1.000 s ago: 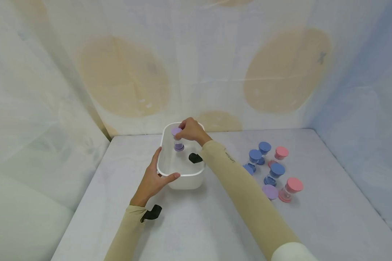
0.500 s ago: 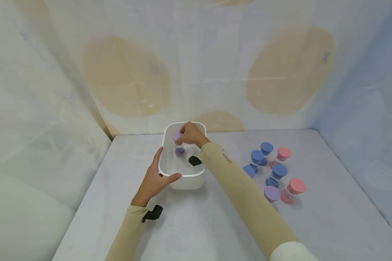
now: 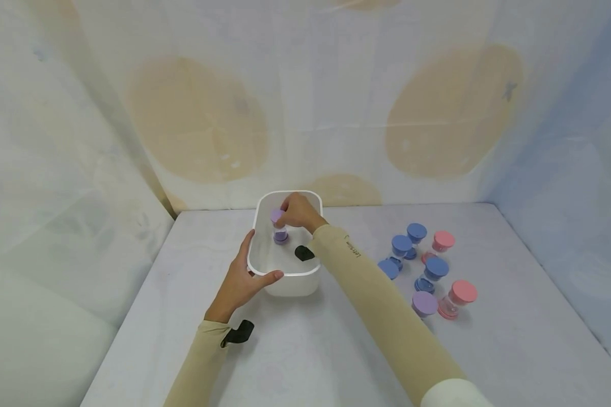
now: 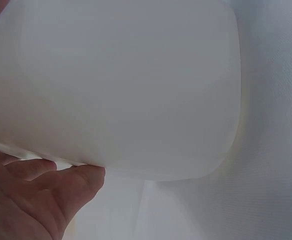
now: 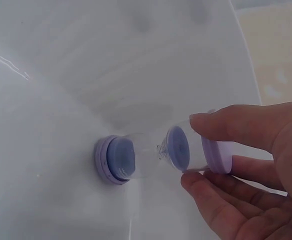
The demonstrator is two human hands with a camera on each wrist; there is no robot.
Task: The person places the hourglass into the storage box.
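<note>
The white tub (image 3: 285, 271) is taken as the landmark; in the left wrist view its wall (image 4: 116, 85) fills the frame, so its contents are hidden there. The left hand (image 3: 240, 282) is clamped on the tub's near left rim, thumb over the edge; its fingers are only partly seen. Inside the tub, a purple sand timer (image 3: 279, 226) is stood upright on the floor towards the far end; its top cap is pinched by the right hand (image 3: 297, 210), fingers curled about it (image 5: 221, 145). Well to the right of the tub, a cluster of blue, pink and purple timers (image 3: 427, 265) is noted on the table; their count cannot be told, several being overlapped.
</note>
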